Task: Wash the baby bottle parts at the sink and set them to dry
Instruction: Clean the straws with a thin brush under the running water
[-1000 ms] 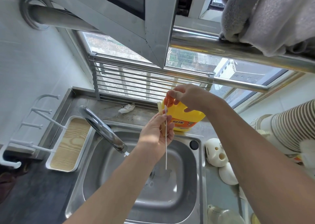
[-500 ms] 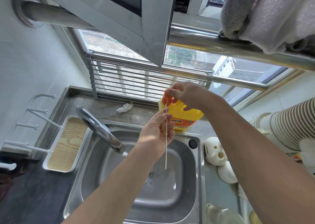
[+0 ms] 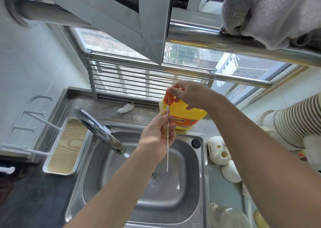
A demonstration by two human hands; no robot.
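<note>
Left hand is pinching a thin white straw near its top, btwn thumb & fingers. The long end is hanging straight down over the sink bowl, not touching the steel. Right hand is curling round the orange cap of the yellow detergent bottle, which is standing on the table just behind the sink.

Handling, as I'm judging it: the straw is looking v. light, narrow & bendy, prob. slick once wet/soapy. It's asking for a firm pinch close to one end, or a 2-pt hold for scrubbing. Squeezing hard mid-length is risking a kink. The detergent bottle is looking far heavier & rigid, so neck/handle is the place to hold.

Other parts are sitting on the table right of the sink: a white piece w/ two holes, a white dome just beside it, and a clear bottle cut off at the bottom edge.

Hard to make out:
- Whether the white thing is a straw or a thin brush.
- Whether the tan strip behind the left fingers is being held too.
- Whether the cap is tight or loose.
- Whether the tap is running.
- The right forearm is hiding part of the table.
</note>
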